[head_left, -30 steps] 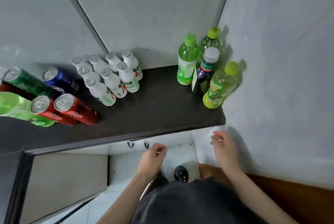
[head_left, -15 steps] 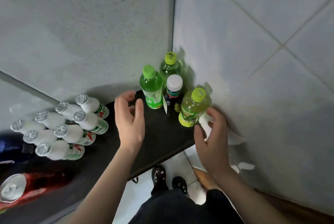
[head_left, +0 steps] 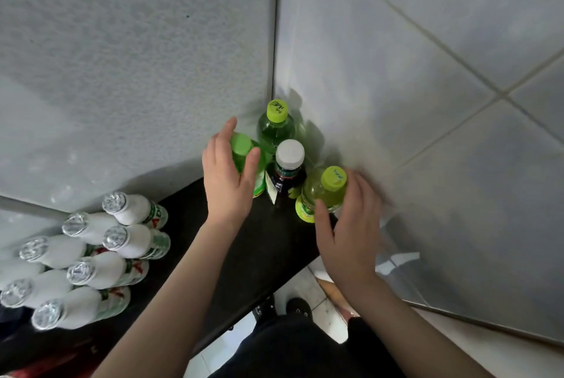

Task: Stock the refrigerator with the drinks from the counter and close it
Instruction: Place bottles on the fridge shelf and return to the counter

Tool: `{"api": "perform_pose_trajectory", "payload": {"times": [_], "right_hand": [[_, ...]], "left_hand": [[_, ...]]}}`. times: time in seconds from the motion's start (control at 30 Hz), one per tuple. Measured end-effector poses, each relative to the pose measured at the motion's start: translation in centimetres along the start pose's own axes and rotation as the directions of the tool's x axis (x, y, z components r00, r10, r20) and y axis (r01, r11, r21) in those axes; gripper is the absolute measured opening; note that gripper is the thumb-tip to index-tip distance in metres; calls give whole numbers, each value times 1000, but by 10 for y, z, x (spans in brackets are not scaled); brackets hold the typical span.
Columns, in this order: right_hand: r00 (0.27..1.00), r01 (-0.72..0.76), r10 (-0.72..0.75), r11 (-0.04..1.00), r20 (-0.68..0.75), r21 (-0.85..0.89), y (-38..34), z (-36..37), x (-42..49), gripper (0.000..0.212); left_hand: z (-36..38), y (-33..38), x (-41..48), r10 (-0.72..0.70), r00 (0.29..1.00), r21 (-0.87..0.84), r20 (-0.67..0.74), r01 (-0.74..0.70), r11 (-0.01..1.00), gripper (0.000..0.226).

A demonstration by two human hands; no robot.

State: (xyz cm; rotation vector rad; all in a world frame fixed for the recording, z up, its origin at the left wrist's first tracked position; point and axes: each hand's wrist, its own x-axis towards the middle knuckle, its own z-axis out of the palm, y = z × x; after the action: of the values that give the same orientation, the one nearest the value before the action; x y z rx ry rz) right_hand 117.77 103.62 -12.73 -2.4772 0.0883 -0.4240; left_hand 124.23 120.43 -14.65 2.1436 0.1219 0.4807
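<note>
Leftmost, at 8 o'clock in the view, seven small white bottles (head_left: 134,243) with foil caps stand packed together on the dark counter (head_left: 268,243). A red blur sits at the bottom left corner, too smeared to name.

A strip of bare counter separates that cluster from four taller bottles, which are crowded into the corner where a textured wall (head_left: 137,57) meets a tiled wall (head_left: 427,102).

The left hand (head_left: 227,182) reaches in from 6 o'clock with its forearm over the bare strip. It grasps the green-capped bottle (head_left: 241,148), with the thumb on the near side and the fingers curled round the far side of the neck.

At 1 o'clock from that bottle, deepest in the corner, stands a green bottle (head_left: 276,130) with a yellow-green cap. At 3 o'clock from the held bottle, and just beside it, is a dark bottle (head_left: 290,167) with a white cap.

The right hand (head_left: 348,231) wraps the pale yellow-green bottle (head_left: 323,191), with the thumb across its near side and the fingers between the bottle and the tiled wall. This bottle stands close to the counter's front edge, which runs from 7 o'clock up towards 3 o'clock. Floor tiles and dark shoes (head_left: 299,307) show below that edge.
</note>
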Motion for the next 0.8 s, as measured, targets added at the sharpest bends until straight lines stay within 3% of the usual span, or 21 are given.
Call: {"api": "perform_pose_trajectory", "payload": {"times": [0.17, 0.3, 0.4, 0.5, 0.67, 0.8], "right_hand": [[996, 69, -72, 997, -59, -36, -1, 3, 6, 43], [994, 104, -101, 993, -43, 61, 5, 9, 2, 39], [996, 73, -82, 967, 28, 245, 11, 15, -4, 40], [992, 104, -121, 953, 42, 283, 14, 21, -8, 42], [960, 248, -272, 936, 68, 249, 11, 30, -8, 42], [972, 199, -227, 933, 60, 300, 13, 29, -4, 37]], "left_hand": [[-3, -6, -5, 12, 998, 86, -55, -7, 996, 49], [-7, -16, -15, -15, 1000, -125, 17, 17, 992, 37], [-12, -24, -21, 31, 998, -154, 49, -23, 988, 42], [-14, -27, -30, 61, 998, -190, 6, -59, 980, 45], [-22, -21, -44, -147, 974, -308, -174, 88, 947, 33], [-38, -10, -69, -252, 941, -361, -226, 160, 919, 24]]}}
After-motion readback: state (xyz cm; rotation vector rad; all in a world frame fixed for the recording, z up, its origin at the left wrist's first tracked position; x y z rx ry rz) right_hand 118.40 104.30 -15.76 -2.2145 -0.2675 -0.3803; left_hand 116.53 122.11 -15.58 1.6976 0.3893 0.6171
